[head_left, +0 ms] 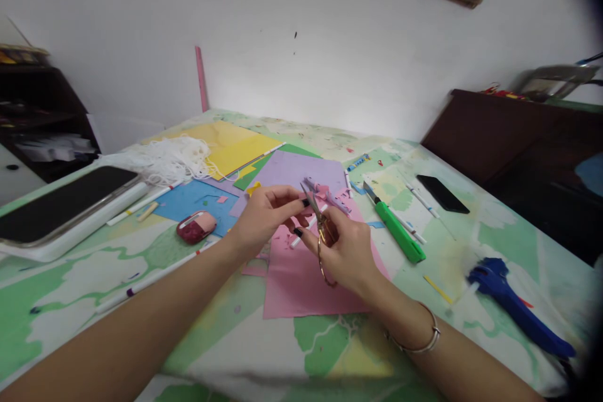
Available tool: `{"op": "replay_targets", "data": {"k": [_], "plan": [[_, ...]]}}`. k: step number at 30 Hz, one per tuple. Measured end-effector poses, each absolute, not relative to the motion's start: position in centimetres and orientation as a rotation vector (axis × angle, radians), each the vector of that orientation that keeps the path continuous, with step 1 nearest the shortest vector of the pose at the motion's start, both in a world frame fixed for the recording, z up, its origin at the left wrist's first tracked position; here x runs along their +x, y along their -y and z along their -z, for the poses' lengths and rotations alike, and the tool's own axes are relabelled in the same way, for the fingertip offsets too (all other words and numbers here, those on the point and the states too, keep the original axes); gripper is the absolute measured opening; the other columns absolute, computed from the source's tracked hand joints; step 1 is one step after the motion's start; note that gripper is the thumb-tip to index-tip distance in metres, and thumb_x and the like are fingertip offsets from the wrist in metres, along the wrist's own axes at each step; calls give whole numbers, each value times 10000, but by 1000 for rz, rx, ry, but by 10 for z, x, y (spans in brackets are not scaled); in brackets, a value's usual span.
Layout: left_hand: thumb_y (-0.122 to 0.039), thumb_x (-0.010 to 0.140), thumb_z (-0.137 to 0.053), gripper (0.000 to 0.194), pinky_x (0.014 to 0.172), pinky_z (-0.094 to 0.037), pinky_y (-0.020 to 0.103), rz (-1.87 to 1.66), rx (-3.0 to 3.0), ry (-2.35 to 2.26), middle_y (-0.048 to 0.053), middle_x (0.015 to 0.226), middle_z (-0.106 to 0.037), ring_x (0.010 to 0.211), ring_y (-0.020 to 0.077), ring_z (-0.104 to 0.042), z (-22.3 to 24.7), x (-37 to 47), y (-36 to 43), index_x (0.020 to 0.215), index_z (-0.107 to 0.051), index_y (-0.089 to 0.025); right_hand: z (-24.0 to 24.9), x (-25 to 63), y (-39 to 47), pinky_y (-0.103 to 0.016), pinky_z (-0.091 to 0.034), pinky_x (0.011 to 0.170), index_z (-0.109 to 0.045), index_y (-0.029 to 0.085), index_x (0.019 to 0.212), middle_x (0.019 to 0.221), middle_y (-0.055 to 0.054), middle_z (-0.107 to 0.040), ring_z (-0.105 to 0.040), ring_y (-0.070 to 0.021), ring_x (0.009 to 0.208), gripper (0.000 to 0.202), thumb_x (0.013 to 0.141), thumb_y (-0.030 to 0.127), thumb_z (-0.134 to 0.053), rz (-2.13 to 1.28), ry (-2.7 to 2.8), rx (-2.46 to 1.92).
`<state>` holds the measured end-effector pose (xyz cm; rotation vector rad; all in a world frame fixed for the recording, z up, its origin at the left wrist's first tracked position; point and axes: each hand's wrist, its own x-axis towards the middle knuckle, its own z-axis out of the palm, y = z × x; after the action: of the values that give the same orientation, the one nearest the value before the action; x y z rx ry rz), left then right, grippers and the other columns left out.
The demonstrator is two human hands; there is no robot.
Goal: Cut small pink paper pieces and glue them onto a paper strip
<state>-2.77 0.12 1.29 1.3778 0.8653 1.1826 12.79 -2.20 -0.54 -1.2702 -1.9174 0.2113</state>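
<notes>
My right hand (346,248) is closed on a pair of small scissors (321,226) with gold-coloured handles, their blades pointing up and away from me. My left hand (273,217) is beside the blades, with its thumb and fingertips pinched together; what they hold is too small to make out. Both hands are over a pink sheet (306,292), which partly covers a lilac sheet (306,169). Small pink and purple paper pieces (336,201) lie just beyond the scissors.
A green cutter (400,232), a black phone (441,193) and a blue glue gun (518,311) lie on the right. On the left are white string (164,160), a red case (195,227), a large device (66,204) and blue and yellow sheets (235,141).
</notes>
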Motion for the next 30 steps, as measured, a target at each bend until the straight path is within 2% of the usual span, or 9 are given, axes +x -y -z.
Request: {"op": "replay_targets", "data": {"k": [13, 30], "plan": [[-274, 743, -640, 146, 533, -461, 219, -1177, 1363, -872, 32, 735, -665, 650, 137, -608, -11, -28, -3, 823, -696, -166, 7, 127, 22, -212, -268, 469, -421, 202, 624, 493, 61, -463, -384, -75, 443, 281, 757, 368, -606, -185, 1893, -1271], [-215, 745, -615, 127, 509, -445, 211, -1174, 1385, -854, 27, 699, -659, 632, 130, -602, -15, -30, -3, 817, -704, -158, 6, 128, 21, -214, -258, 468, -418, 198, 591, 464, 56, -446, -363, -74, 429, 303, 747, 356, -624, -98, 1886, -1288]]}}
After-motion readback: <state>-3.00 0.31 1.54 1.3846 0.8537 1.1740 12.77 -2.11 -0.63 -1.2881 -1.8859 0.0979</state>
